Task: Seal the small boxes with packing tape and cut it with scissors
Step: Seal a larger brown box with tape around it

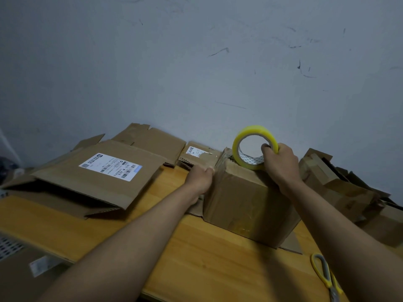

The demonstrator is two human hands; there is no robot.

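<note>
A small brown cardboard box stands on the wooden table, right of centre. My right hand grips a yellowish roll of clear packing tape upright above the box's top, fingers hooked through the core. A strip of tape runs from the roll toward the box's far left edge. My left hand pinches that upper left edge of the box, where the tape end lies. Yellow-handled scissors lie on the table at the lower right, partly hidden by my right forearm.
Flattened cartons with shipping labels cover the table's left half. A small labelled box sits against the wall. More crumpled cartons pile up at the right. The grey wall stands right behind the table.
</note>
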